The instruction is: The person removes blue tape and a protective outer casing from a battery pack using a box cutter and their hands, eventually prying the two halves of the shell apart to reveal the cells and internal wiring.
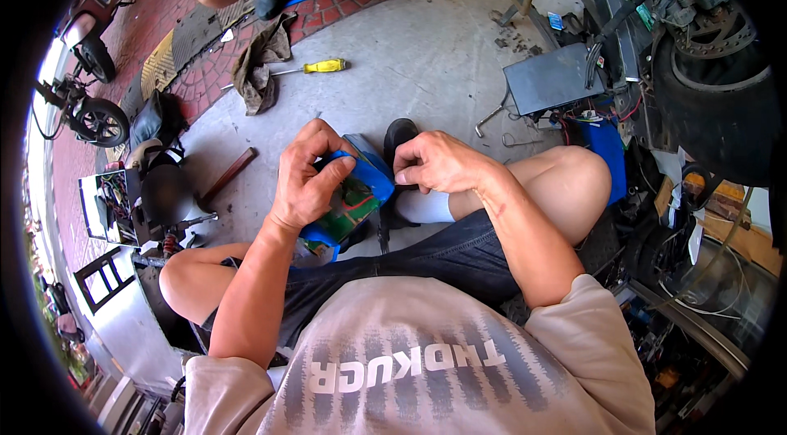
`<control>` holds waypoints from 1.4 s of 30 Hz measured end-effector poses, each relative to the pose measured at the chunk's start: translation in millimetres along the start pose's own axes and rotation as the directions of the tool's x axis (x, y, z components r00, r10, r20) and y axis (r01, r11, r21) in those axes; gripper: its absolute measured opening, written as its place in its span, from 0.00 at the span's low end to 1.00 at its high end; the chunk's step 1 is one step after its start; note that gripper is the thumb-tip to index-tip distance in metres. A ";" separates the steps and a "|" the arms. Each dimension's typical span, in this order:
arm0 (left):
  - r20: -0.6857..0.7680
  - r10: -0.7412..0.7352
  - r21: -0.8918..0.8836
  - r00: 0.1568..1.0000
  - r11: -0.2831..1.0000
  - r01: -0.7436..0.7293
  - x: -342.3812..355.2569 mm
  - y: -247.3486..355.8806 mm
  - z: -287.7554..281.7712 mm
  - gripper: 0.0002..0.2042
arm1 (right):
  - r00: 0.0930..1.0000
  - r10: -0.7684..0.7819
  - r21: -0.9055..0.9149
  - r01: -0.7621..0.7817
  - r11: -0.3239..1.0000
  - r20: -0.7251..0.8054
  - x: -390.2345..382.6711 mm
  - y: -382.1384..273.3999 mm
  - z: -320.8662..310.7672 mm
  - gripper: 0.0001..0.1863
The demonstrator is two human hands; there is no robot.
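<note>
Blue-and-green package (351, 205) at centre of frame, its long axis apparently running lower left to upper right. Left hand (311, 177) is closed on its upper-left edge, thumb on top. Right hand (438, 163), just right of the package's upper end, has fingers curled toward thumb; cannot tell whether anything is pinched. Left is nearer.
</note>
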State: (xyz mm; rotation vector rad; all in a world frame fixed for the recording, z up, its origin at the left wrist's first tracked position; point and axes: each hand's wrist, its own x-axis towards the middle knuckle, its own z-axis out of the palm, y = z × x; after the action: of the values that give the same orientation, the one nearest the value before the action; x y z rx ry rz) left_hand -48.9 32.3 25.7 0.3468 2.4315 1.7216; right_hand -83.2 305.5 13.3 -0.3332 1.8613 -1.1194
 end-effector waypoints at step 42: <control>-0.076 0.216 0.616 0.974 0.778 -0.124 27.3 -22.0 -17.4 0.10 | 0.684 0.018 0.248 0.240 0.939 -0.729 65.3 -22.1 76.4 0.13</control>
State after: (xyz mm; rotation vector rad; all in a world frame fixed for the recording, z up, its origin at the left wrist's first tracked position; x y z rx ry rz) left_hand -81.8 16.8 11.3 0.5416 3.1076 0.9721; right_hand -62.0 210.2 -19.0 0.2489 2.2852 -1.8073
